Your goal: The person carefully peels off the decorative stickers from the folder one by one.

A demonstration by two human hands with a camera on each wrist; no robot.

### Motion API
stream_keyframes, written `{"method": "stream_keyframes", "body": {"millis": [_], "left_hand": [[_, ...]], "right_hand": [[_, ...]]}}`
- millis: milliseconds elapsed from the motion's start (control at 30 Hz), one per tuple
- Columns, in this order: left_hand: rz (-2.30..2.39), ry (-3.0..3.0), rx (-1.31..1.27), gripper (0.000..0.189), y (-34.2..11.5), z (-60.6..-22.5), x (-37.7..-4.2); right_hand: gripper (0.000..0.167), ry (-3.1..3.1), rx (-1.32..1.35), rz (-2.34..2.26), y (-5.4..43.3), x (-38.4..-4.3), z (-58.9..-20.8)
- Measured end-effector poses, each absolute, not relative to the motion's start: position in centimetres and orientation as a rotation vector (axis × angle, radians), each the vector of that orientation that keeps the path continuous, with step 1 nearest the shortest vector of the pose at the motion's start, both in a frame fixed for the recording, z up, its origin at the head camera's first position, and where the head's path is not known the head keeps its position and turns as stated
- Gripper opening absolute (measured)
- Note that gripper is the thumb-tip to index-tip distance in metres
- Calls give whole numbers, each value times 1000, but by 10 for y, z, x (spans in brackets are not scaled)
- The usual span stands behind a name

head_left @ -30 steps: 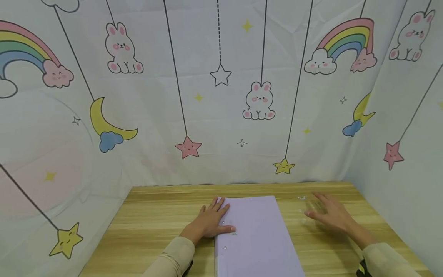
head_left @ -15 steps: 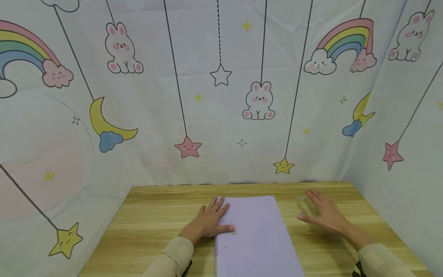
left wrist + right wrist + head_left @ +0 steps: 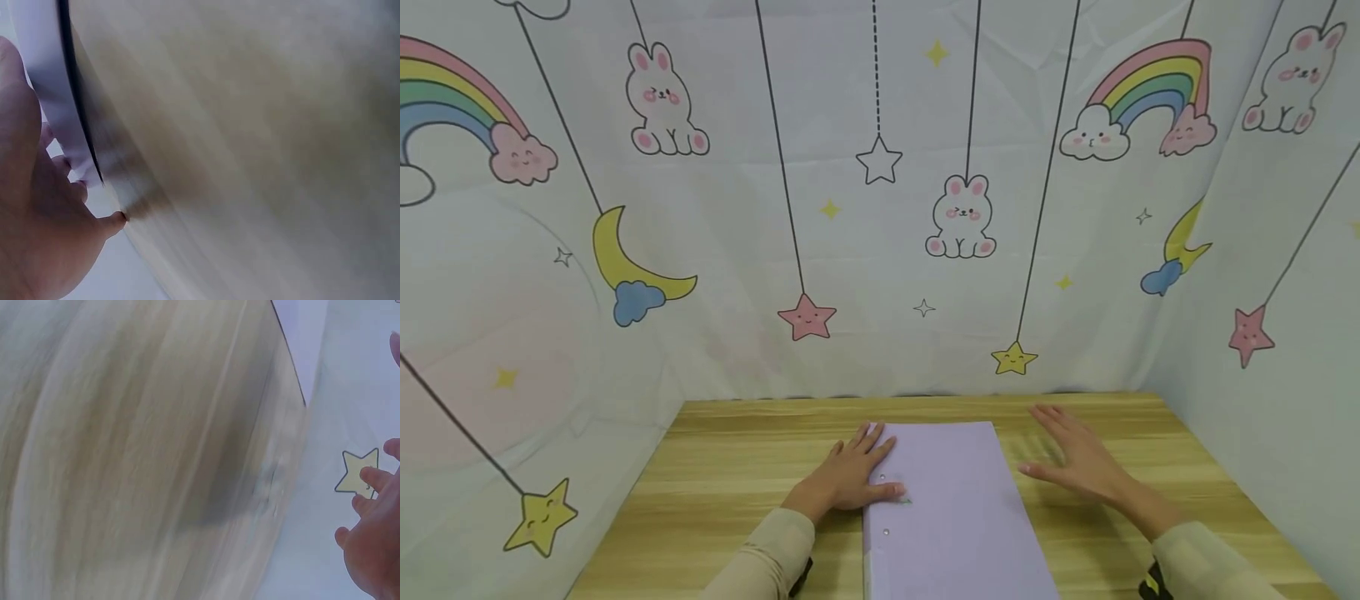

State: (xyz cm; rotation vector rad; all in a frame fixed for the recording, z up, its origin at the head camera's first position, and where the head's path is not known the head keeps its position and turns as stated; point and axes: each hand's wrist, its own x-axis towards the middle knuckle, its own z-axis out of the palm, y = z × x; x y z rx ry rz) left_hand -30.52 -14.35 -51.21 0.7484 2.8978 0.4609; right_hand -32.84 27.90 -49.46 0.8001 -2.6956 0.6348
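Note:
A light purple binder lies closed on the wooden table, two small metal rivets showing near its left edge. My left hand rests on that left edge, fingers spread and thumb across the cover. In the left wrist view the binder's spine side runs beside the left hand. Just right of the binder, my right hand hovers over the table with its fingers extended, holding nothing. Faint glints from something clear show on the tabletop in the right wrist view; its kind is too unclear to tell.
The wood-grain table reaches back to a white cloth backdrop printed with rabbits, stars and rainbows. Cloth also hangs along the left and right sides. Bare tabletop lies left of the binder.
My right hand has moved left toward the binder, and the clear glints seen near it earlier no longer show in the head view. My left hand stays on the binder.

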Motion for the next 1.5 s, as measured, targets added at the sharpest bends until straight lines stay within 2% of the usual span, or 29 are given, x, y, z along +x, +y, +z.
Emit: {"method": "stream_keyframes", "body": {"millis": [433, 1100, 1500], "left_hand": [[304, 2974, 786, 113, -141, -509, -292], [247, 2921, 735, 117, -142, -512, -284], [271, 2912, 731, 116, -139, -512, -284]], "right_hand": [[95, -2654, 881, 687, 242, -327, -501], [94, -2644, 989, 735, 184, -320, -490], [86, -2702, 1050, 770, 150, -315, -495]]}}
